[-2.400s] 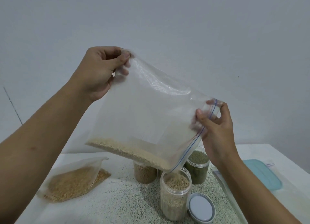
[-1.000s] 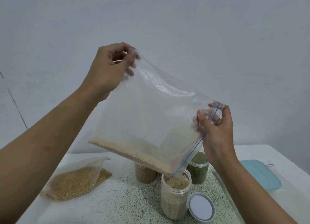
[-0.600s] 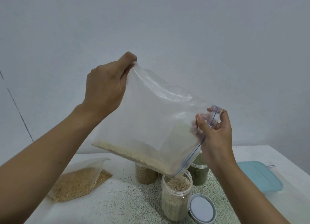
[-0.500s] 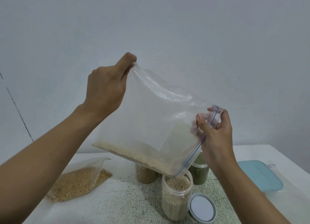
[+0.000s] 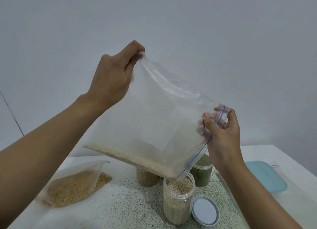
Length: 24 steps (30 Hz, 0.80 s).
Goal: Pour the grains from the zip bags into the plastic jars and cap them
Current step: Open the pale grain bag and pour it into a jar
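Nearest, a grey lid [image 5: 205, 211] lies on the speckled table [image 5: 120, 210], touching the open jar [image 5: 177, 199], which is nearly full of pale grains. Above it the zip bag [image 5: 154, 119] hangs tilted with its low corner at the jar's mouth; the left hand [image 5: 111, 78] pinches the raised corner and the right hand [image 5: 221, 131] pinches the zip edge. Behind stand a brown-filled jar [image 5: 147, 177] and a green-filled jar [image 5: 202, 175].
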Tool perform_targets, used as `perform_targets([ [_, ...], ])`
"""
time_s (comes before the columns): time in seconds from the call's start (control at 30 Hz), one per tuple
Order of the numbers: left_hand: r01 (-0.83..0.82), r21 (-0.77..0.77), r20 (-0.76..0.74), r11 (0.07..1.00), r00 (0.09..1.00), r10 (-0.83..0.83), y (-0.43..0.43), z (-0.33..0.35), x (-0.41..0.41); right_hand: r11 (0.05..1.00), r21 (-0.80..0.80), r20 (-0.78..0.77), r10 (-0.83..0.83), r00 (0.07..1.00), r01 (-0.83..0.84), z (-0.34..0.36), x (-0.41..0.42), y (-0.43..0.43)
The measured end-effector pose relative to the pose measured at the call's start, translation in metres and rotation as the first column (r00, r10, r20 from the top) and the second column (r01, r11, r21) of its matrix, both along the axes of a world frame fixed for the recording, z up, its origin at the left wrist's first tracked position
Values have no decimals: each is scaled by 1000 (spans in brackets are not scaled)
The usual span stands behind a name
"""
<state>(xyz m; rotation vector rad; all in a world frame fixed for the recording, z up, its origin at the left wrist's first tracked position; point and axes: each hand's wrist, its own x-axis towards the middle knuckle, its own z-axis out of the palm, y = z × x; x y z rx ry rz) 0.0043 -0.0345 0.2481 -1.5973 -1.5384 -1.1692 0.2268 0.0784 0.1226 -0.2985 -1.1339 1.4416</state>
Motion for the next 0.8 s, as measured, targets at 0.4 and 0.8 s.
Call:
perform_targets([
  [0.4, 24, 9, 57, 1000, 998, -24, -1, 2, 1, 1000, 8, 7, 7, 1000, -7, 9, 2, 1],
  [0.8, 74, -57, -2, 996, 997, -74, 4, 23, 9, 1000, -1, 4, -25, 1000, 25, 13, 1, -1],
])
